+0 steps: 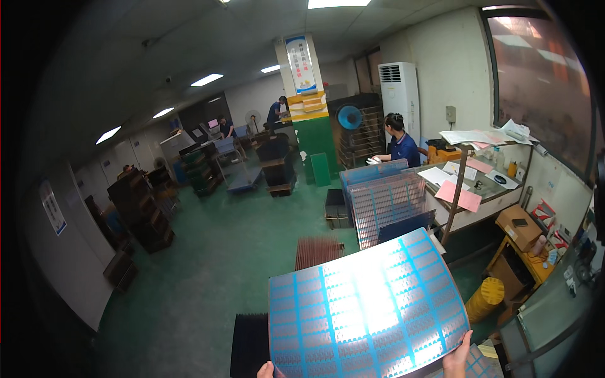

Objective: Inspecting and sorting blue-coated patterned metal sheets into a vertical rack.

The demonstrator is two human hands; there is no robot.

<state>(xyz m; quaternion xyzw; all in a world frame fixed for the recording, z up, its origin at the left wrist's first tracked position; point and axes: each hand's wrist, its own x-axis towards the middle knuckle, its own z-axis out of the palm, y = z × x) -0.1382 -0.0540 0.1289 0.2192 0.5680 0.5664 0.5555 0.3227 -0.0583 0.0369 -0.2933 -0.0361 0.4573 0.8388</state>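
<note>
1. Panel [302, 315], silver and blue, tilted, just right of black rack [249, 346].
2. Left hand [265, 371] nearest black rack, grasping panel.
3. Right hand [457, 360] farther right of black rack, also gripping panel.
4. Yellow drum [486, 298] well right of black rack.

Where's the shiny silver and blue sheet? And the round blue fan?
Shiny silver and blue sheet [364, 305], head view: middle of its flat face.
Round blue fan [350, 117], head view: centre of its front.

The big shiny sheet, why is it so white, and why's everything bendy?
In the head view, glare, likely reflected light, partly whitens the silver-and-blue sheet; also in the head view, fisheye distortion bends straight edges and the corners go black.
</note>
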